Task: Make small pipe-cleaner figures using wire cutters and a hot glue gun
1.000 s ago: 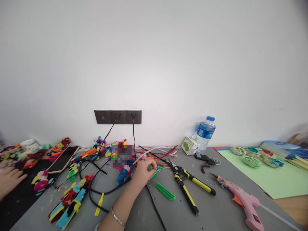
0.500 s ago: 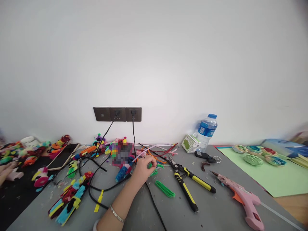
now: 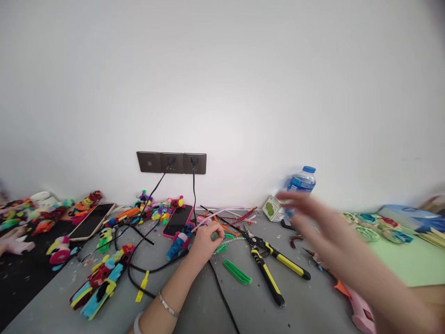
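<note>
My left hand [image 3: 208,239] is closed in a pinch over the heap of loose pipe cleaners at the middle of the table. What its fingertips grip, if anything, cannot be made out. A lilac pipe cleaner [image 3: 217,214] and orange ones [image 3: 224,226] lie just beyond it, with bits of green [image 3: 219,248] under the fingers. A folded green bundle of pipe cleaners [image 3: 237,272] lies to its right. My right hand [image 3: 316,227], smeared by motion, is in front of the water bottle [image 3: 301,181] and small box [image 3: 271,207]. A bluish spot shows by its fingertips.
Yellow-black pliers [image 3: 262,260] lie with handles spread. A pink glue gun [image 3: 361,311] is partly behind my right arm. Black cables [image 3: 130,271] loop left to wall sockets [image 3: 172,162]. Phones [image 3: 179,220] and pipe-cleaner figures [image 3: 100,285] lie left, near another person's hand [image 3: 9,241].
My right hand has come into view from the right, across the glue gun and in front of the bottle. My left hand stays almost in place, still pinched.
</note>
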The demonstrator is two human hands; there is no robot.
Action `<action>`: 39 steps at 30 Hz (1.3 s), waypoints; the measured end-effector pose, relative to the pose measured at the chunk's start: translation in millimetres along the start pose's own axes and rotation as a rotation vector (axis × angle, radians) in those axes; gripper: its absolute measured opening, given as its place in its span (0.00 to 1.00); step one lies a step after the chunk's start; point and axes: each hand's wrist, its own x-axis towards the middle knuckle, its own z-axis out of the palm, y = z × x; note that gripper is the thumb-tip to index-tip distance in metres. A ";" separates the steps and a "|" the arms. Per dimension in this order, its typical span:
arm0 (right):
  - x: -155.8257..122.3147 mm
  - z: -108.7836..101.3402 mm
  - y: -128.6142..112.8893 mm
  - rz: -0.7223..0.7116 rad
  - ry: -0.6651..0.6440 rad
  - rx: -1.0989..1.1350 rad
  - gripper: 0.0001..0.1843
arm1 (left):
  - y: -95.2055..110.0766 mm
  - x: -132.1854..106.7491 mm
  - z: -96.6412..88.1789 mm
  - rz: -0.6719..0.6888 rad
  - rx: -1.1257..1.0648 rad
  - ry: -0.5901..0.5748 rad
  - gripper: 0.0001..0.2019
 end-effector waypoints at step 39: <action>19.7 87.1 49.2 0.071 -0.061 0.205 0.14 | -16.9 4.6 1.0 -0.232 -0.390 0.194 0.05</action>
